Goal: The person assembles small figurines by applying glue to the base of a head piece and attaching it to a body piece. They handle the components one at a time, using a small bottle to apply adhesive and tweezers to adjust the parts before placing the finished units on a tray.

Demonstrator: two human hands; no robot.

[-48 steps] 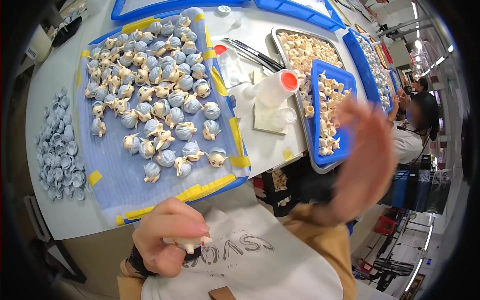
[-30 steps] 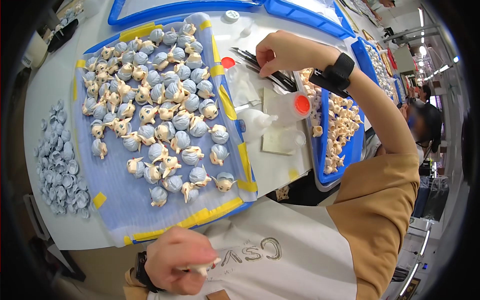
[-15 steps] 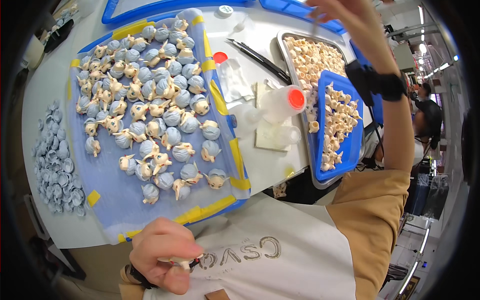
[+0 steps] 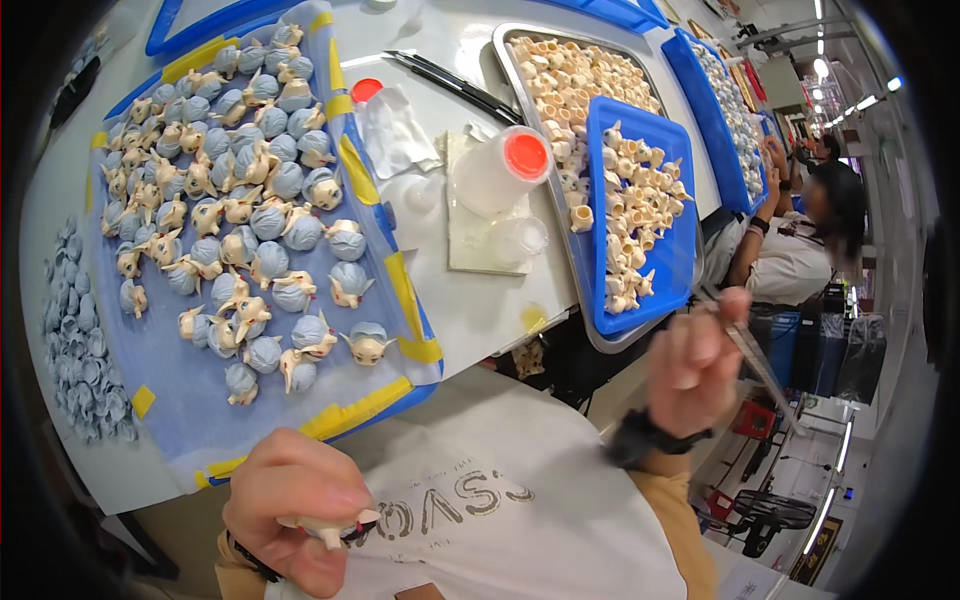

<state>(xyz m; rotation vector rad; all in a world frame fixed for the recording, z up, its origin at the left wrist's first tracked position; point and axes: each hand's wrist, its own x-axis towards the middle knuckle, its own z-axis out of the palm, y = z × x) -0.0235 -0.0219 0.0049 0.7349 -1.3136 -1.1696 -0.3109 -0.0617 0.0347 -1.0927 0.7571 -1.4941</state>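
My left hand (image 4: 295, 505) is closed low in front of my apron, pinching a small doll head (image 4: 325, 530) of cream colour with pointed ears. Fingers hide most of that piece. On the right, my right hand (image 4: 695, 370) is closed on a thin, long tool that looks like tweezers (image 4: 762, 365); motion smears it somewhat. Left of centre, a blue tray (image 4: 160, 380), lined with a sheet and edged in yellow tape, bears many doll heads with pale blue hair (image 4: 268, 262). A smaller blue tray (image 4: 672, 285) of bare heads rests on a metal tray (image 4: 600, 345) of cream parts.
Loose pale blue hair pieces (image 4: 85, 360) lie piled at the far left. Between the trays stand a plastic bottle with a red cap (image 4: 485, 185), a smaller clear cup (image 4: 515, 245), and black pens (image 4: 455, 85). A person (image 4: 795, 250) works beyond another blue tray (image 4: 690, 75).
My right hand has come down from the far upper right to beside the small blue tray, with the tool in it. My left hand keeps its doll head. The whole view has shifted.
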